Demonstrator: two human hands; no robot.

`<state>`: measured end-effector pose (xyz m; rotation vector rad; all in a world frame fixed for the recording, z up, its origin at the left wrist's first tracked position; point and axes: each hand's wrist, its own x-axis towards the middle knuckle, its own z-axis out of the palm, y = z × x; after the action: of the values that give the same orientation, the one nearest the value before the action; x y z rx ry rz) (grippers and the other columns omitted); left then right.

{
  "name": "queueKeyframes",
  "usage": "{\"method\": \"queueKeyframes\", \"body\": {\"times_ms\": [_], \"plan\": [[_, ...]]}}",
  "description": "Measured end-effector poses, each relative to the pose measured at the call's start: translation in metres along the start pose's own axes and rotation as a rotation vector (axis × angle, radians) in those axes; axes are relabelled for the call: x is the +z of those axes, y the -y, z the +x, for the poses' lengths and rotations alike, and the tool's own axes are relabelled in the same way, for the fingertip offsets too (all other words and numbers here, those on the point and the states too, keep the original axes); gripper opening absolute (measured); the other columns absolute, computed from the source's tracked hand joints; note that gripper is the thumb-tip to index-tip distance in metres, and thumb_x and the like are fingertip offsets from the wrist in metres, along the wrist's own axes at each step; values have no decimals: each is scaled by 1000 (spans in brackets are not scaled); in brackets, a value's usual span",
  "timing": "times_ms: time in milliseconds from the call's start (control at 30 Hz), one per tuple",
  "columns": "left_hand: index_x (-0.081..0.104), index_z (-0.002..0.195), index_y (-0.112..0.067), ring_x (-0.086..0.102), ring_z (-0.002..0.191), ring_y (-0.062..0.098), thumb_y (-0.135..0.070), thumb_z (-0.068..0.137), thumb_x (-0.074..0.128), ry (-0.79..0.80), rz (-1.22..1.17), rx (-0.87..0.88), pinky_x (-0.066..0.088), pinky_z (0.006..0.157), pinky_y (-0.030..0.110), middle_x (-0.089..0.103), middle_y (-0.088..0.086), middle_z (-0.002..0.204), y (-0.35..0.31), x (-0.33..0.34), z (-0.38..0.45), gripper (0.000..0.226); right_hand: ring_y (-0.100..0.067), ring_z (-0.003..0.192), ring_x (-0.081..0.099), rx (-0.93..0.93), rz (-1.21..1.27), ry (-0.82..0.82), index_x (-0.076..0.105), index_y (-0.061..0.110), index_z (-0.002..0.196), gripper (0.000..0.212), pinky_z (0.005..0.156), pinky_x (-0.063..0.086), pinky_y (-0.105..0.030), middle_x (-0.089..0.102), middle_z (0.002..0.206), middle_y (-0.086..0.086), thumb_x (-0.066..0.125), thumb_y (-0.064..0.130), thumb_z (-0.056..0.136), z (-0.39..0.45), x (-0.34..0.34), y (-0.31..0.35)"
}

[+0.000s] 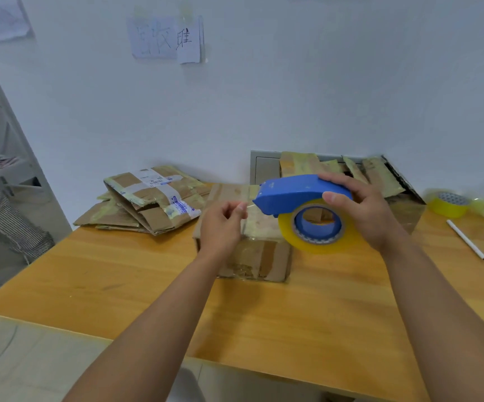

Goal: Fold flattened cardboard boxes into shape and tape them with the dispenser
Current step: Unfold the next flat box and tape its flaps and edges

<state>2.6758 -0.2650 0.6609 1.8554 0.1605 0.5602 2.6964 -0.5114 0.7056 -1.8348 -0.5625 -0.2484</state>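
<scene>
blue dispenser (pixel 299 195) in right hand (pixel 362 210), above box (pixel 252 250)

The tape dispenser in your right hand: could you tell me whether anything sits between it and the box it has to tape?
Nothing visible does. The right hand holds the tape dispenser over the folded box, while the left hand pinches the tape end beside it.

Both bare forearms reach forward from the lower edge of the view. The left hand (pixel 222 227) is raised with thumb and forefinger pinched together (the other fingers curl loosely beneath). The right hand (pixel 362 210) sits higher and to the right, fingers and thumb curled in a firm grip, wrist bent slightly inward.
</scene>
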Motion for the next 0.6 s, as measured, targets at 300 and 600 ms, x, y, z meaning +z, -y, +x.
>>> {"method": "queueKeyframes", "body": {"times_ms": [300, 600], "plan": [[71, 84, -8, 59, 76, -5, -20, 99, 59, 90, -58, -31, 43, 72, 15, 69, -1, 84, 11, -40, 26, 22, 12, 108, 57, -44, -54, 26, 66, 41, 117, 30, 86, 46, -8, 60, 123, 24, 72, 30, 89, 11, 35, 19], [67, 87, -2, 60, 84, 4, -8, 98, 59, 131, -70, -277, 49, 70, 11, 69, 5, 103, 25, -99, 43, 15, 2, 112, 56, -19, -221, 152, 63, 46, 117, 28, 96, 44, -25, 59, 121, 24, 67, 45, 89, 26, 45, 37]]}}
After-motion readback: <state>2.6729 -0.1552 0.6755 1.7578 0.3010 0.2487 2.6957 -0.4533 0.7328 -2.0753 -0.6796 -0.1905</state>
